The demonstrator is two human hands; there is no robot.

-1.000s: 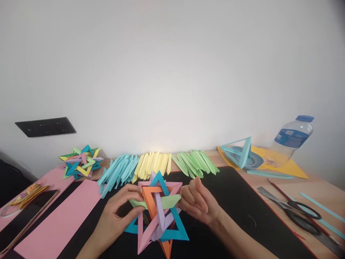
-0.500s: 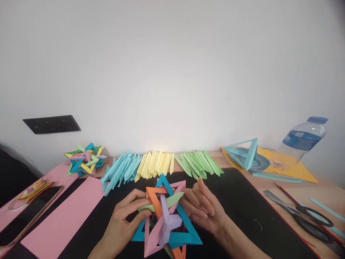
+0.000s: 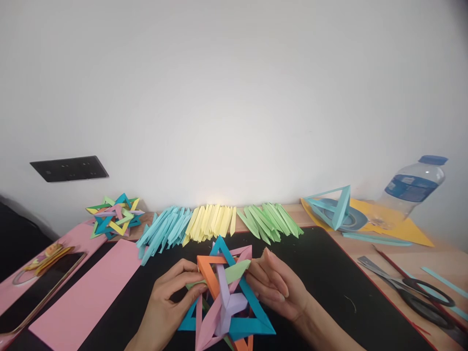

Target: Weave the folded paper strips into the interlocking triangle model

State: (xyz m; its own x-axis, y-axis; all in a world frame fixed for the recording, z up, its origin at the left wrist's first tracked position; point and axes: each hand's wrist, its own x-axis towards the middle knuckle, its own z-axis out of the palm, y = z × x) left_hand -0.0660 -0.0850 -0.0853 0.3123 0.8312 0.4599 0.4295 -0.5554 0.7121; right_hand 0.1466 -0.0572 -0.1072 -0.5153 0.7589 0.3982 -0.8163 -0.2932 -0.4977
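Observation:
An interlocked folded-paper star model [image 3: 234, 327] of blue, pink, orange, lilac and green frames is held upright close to me. My left hand [image 3: 171, 297] pinches it at its left side, thumb and fingers closed on a green strip [image 3: 195, 282]. At the right side, my right hand [image 3: 276, 282] has its fingers curled against the model, near the pointed tip of a green piece [image 3: 239, 271]. The fingertips behind the blue edge are partly hidden.
Folded blue strips [image 3: 166, 229], yellow strips [image 3: 211, 223] and green strips [image 3: 270, 222] line the black mat's [image 3: 321, 282] far edge. A finished star [image 3: 117, 217] stands left, above pink paper [image 3: 87, 292] and a phone [image 3: 44, 287]. Scissors [image 3: 405, 287] and a bottle [image 3: 417, 183] are right.
My right thumb has come down towards the curled fingers. The left hand keeps its hold, and the model has barely shifted.

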